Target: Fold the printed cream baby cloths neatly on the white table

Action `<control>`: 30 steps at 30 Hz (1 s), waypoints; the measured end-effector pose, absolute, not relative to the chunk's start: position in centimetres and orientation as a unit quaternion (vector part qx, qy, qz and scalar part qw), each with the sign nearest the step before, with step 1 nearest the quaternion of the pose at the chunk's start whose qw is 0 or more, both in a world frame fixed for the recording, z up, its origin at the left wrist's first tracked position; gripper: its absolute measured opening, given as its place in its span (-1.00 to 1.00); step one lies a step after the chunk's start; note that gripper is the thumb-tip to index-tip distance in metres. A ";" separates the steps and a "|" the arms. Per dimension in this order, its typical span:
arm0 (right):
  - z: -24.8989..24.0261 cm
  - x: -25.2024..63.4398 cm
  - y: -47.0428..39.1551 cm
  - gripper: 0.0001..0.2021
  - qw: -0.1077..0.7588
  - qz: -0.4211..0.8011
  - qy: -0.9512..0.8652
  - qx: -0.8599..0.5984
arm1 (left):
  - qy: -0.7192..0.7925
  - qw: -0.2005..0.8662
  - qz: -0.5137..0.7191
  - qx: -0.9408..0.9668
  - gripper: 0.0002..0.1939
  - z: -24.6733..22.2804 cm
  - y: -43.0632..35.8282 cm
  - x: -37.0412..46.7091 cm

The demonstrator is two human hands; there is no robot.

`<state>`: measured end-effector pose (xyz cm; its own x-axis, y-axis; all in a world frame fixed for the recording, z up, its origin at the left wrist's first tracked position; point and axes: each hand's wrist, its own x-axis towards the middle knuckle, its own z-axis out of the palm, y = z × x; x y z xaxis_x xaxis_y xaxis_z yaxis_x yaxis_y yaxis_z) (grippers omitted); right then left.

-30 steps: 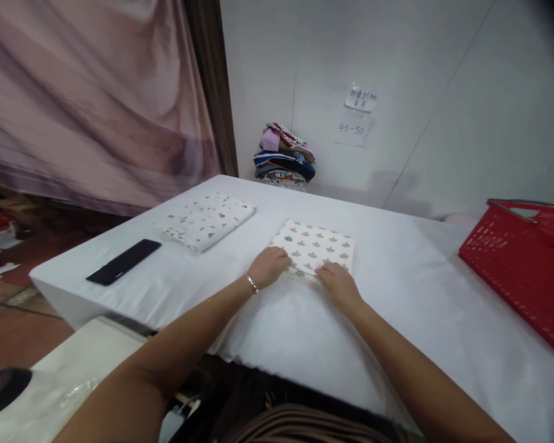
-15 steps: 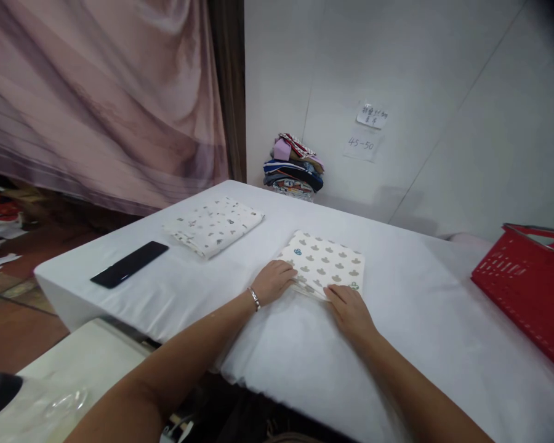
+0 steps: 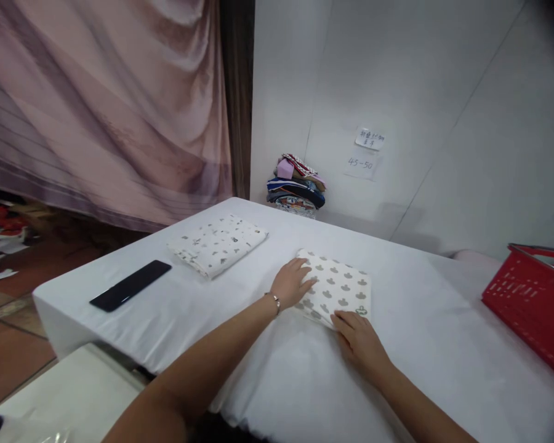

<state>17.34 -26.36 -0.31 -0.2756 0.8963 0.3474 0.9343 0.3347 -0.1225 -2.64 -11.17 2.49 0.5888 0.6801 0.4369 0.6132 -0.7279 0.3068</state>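
A folded white cloth [image 3: 335,286] with grey mushroom-like shapes and a small green figure lies flat on the white-covered table [image 3: 268,381] before me. My left hand [image 3: 293,284] rests on its left side, fingers stretched out over the fabric, a silver bracelet at the wrist. At the near right corner, my right hand [image 3: 357,338] lies with its fingers extended on the edge of the cloth. Farther left is a second folded white cloth [image 3: 219,243], printed with small scattered dark motifs; neither hand touches it.
A black phone-like slab [image 3: 132,285] lies near the table's left edge. A red plastic basket [image 3: 530,301] stands at the right. Behind the table rises a stack of folded fabrics [image 3: 295,187] by the wall with paper notes [image 3: 362,163]. A pink curtain [image 3: 120,111] hangs left.
My left hand has moved from the cloth's near edge up onto its left side, and its fingers have spread. My right hand stays at the near right corner. The view has tilted up slightly.
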 end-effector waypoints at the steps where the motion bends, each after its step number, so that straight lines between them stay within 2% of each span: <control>1: 0.2 17.2 -26.4 -0.65 0.183 -0.034 -0.795 -0.577 | 0.378 0.063 0.232 0.894 -0.54 2.1 -10.9 -2.1; 3: 1.5 17.1 -26.0 -0.72 0.187 0.020 -0.790 -0.584 | 0.405 0.079 0.148 0.899 -0.42 1.0 -10.6 -1.4; 6: 3.3 16.8 -23.7 -0.64 0.208 0.083 -0.772 -0.594 | 0.427 0.096 0.089 0.895 -0.37 -0.5 -10.6 -1.1; 10: 4.2 17.0 -17.8 -0.62 0.274 0.018 -0.742 -0.611 | 0.433 0.103 0.081 0.892 -0.35 -0.6 -10.8 -1.3; 13: 2.9 17.9 -13.9 -0.52 0.202 -0.028 -0.720 -0.664 | 0.435 0.108 0.073 0.891 -0.35 -0.2 -11.0 -1.3; 17: -0.2 19.4 -12.0 -0.40 0.077 0.002 -0.662 -0.745 | 0.434 0.112 0.072 0.891 -0.38 -0.2 -11.3 -1.6; 24: -2.3 20.0 -12.1 -0.42 0.084 -0.026 -0.668 -0.739 | 0.434 0.148 0.027 0.888 -0.41 2.6 -9.3 0.0; 27: -2.2 20.0 -12.1 -0.41 0.089 -0.034 -0.667 -0.739 | 0.437 0.111 0.082 0.889 -0.40 3.7 -6.9 2.3; 30: -2.2 20.0 -12.2 -0.40 0.085 -0.026 -0.665 -0.741 | 0.445 0.099 0.088 0.886 -0.33 2.6 -4.9 3.7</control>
